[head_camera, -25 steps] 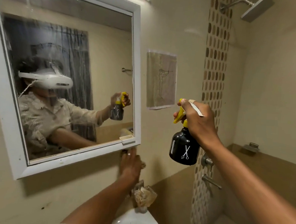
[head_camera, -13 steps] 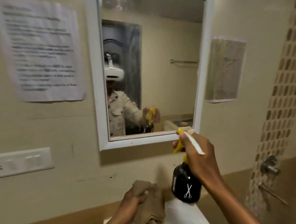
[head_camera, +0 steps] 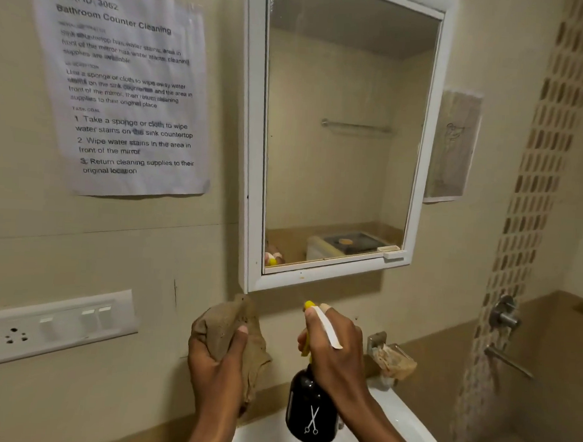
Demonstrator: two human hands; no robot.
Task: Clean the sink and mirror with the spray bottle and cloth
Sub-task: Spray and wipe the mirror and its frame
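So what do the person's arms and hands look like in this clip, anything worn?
Both forearms are bare as far as the frame shows; no sleeves, gloves, watch or rings visible. The right hand has a narrow whitish strip, perhaps tape, running across its back from the index finger. The left hand shows no markings or coverings.

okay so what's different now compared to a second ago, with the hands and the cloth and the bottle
The left hand left the wall under the mirror, took hold of the brown cloth and has raised it toward the mirror's lower corner. The right hand still grips the black spray bottle, now lower, over the sink.
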